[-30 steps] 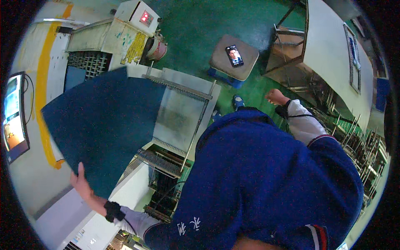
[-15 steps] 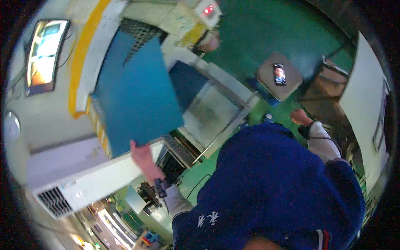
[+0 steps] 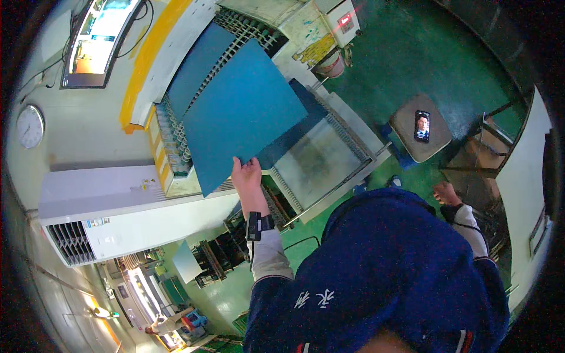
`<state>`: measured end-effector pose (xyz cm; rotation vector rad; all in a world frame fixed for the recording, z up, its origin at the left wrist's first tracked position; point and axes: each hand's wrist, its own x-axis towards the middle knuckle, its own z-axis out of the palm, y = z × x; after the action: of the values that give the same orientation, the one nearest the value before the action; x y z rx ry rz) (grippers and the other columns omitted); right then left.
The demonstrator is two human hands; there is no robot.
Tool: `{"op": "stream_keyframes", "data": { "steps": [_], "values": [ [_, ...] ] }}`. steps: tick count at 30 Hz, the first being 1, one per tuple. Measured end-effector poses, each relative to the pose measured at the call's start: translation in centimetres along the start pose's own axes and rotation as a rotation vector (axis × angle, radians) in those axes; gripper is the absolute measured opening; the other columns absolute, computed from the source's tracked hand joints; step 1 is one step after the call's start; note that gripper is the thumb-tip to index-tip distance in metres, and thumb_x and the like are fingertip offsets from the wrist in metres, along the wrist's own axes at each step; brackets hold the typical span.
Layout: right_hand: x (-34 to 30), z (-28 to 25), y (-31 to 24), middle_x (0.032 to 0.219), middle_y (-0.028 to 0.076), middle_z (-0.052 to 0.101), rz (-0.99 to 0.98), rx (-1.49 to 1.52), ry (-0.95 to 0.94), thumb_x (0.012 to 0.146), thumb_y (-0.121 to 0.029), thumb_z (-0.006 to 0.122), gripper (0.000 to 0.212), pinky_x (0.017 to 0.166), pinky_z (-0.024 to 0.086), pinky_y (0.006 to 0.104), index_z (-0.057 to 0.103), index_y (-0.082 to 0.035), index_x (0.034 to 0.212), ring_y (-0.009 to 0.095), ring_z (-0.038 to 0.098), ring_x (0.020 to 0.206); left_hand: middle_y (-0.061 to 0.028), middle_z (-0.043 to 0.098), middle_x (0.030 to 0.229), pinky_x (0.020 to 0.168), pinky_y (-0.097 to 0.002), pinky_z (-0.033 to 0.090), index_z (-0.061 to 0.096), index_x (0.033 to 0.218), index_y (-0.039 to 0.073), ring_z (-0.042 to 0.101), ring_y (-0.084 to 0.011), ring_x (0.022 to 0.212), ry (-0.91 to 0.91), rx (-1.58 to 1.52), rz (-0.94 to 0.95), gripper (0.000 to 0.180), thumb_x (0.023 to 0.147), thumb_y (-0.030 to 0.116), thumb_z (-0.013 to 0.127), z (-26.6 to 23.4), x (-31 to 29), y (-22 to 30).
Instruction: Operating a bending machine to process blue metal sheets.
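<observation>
A stiff blue sheet [image 3: 241,112] lies tilted above the roller bed of a machine, with its near corner hanging past the edge. My left hand [image 3: 247,176] grips its near edge, the fingertips showing on top and the rest of the grip hidden beneath. A second blue sheet [image 3: 203,56] rests on the rollers [image 3: 176,135] behind it, partly covered. Right of the held sheet stands a tray-like frame [image 3: 321,167] with a pale flat surface, and a darker blue area shows at its far end. My right hand [image 3: 447,193] hangs at my right side, loosely curled, with nothing visible in it.
A stool [image 3: 432,150] with a lit phone [image 3: 422,126] on it stands at the right. A white cabinet-like unit [image 3: 147,226] with a vent is at the left. A bucket [image 3: 332,63] sits beside a control box [image 3: 344,23]. A pale panel [image 3: 524,159] borders the right.
The held blue sheet has shifted to the right, toward the frame, uncovering rollers and the second sheet behind it. My left hand moved with it. The whole view has also shifted.
</observation>
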<state>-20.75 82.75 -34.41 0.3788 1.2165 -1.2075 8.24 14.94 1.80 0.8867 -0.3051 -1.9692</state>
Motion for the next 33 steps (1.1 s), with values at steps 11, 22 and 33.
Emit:
{"op": "stream_keyframes", "data": {
  "steps": [11, 22, 33],
  "values": [
    [-1.0, -0.9, 7.9, 0.066, 0.005, 0.06, -0.531, -0.57, 0.323, 0.084, -0.024, 0.058, 0.019, 0.043, 0.043, 0.0354, 0.064, -0.007, 0.077, 0.022, 0.057, 0.053, -0.0094, 0.059, 0.094, 0.073, -0.0408, 0.049, 0.054, 0.105, 0.006, 0.054, -0.0244, 0.085, 0.042, 0.097, -0.138, 0.026, 0.098, 0.029, 0.045, 3.1, 1.3, -0.9],
    [-6.7, 8.7, 3.7, 0.061, 0.002, 0.053, -0.149, -0.246, 0.471, 0.083, -0.023, 0.06, 0.02, 0.039, 0.037, 0.0289, 0.057, -0.007, 0.072, 0.013, 0.049, 0.048, -0.0131, 0.059, 0.09, 0.074, -0.0412, 0.048, 0.053, 0.102, 0.003, 0.053, -0.0258, 0.085, -0.006, 0.105, -0.13, 0.035, 0.097, 0.036, 0.044, 1.9, 6.2, 0.9],
    [-10.7, 13.5, 2.2, 0.061, 0.003, 0.053, -0.11, -0.242, 0.563, 0.083, -0.021, 0.063, 0.023, 0.04, 0.036, 0.028, 0.058, -0.003, 0.071, 0.012, 0.046, 0.047, -0.0124, 0.062, 0.084, 0.074, -0.0414, 0.05, 0.053, 0.096, 0.001, 0.055, -0.0247, 0.074, 0.009, 0.044, -0.205, 0.038, 0.099, 0.037, 0.04, 3.8, 7.2, 0.3]
  ]
}}
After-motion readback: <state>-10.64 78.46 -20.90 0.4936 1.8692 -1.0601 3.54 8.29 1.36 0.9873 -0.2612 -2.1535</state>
